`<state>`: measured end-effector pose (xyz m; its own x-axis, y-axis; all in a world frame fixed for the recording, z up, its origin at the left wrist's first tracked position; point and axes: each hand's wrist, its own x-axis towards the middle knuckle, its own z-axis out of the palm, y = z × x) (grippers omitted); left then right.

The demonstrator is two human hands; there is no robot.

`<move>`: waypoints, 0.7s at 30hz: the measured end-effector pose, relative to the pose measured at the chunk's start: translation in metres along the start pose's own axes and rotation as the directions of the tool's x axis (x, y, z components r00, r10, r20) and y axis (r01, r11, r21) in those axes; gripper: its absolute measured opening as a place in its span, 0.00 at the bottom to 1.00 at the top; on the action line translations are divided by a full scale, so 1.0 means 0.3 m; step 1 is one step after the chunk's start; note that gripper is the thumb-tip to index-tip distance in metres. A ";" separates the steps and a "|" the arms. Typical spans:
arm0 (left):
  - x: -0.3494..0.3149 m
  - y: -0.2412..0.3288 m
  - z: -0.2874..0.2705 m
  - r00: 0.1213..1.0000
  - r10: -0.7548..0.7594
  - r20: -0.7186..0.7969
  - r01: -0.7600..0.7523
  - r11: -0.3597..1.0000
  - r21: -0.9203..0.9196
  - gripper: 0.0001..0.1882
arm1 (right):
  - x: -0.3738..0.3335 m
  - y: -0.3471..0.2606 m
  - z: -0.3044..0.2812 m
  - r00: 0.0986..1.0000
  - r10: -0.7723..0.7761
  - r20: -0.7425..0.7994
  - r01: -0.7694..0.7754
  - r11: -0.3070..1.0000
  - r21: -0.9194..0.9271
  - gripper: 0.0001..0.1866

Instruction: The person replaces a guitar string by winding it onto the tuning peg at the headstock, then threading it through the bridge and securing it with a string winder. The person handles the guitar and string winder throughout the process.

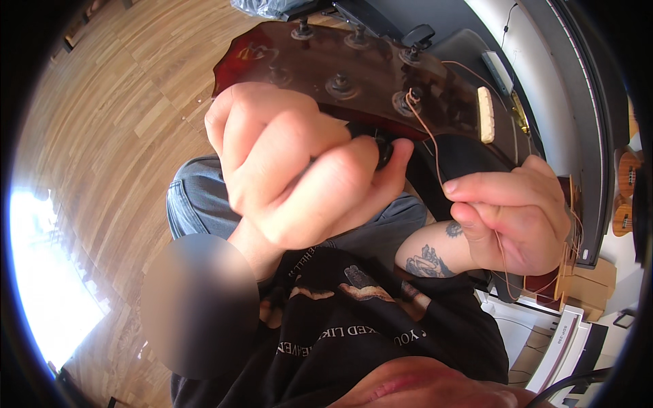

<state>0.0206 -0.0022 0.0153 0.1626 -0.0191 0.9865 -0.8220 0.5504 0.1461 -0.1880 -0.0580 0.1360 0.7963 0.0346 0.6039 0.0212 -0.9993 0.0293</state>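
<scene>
Head camera: I look from the person's head, through a wide fisheye, picture upright.
Facing: steeply down, shirt (306, 367) toward the lower edge, floor (129, 109) at left.
Left hand (296, 166): near the lens, large around mid-feed.
Headstock (309, 61): just beyond it, toward the top.
Rim: black and round; straight edges curve toward it.

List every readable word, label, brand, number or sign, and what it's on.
I won't copy the wording; locations only:
Shirt: pale lettering, upside down in view, partly broken by folds.
White panel, lower right: small dark print along its edge.
Headstock: pale mark near its tip, too faint to read.
Dark panel, right: tiny pale mark, too small to read.
</scene>
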 end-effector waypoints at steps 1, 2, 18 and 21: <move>0.011 -0.003 -0.002 1.000 0.024 0.018 -0.023 1.000 -0.020 0.21 | 0.001 0.000 -0.001 1.000 -0.001 0.004 0.001 1.000 -0.001 0.13; 0.022 -0.005 -0.005 0.998 0.047 0.037 -0.046 0.998 -0.040 0.21 | 0.002 0.001 -0.002 1.000 -0.001 0.010 0.001 1.000 -0.001 0.12; 0.031 0.009 -0.015 0.992 0.022 0.122 -0.023 1.000 0.006 0.19 | 0.006 0.007 -0.030 0.995 -0.002 0.102 0.002 1.000 0.001 0.11; 0.014 -0.025 -0.017 0.995 0.066 0.070 -0.058 0.993 -0.099 0.18 | 0.001 0.006 -0.026 0.996 -0.005 0.090 0.005 1.000 0.001 0.11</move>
<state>0.0302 -0.0020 0.0179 0.0698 -0.0414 0.9967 -0.7721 0.6304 0.0802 -0.1924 -0.0596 0.1425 0.8475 0.0382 0.5294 0.0254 -0.9992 0.0314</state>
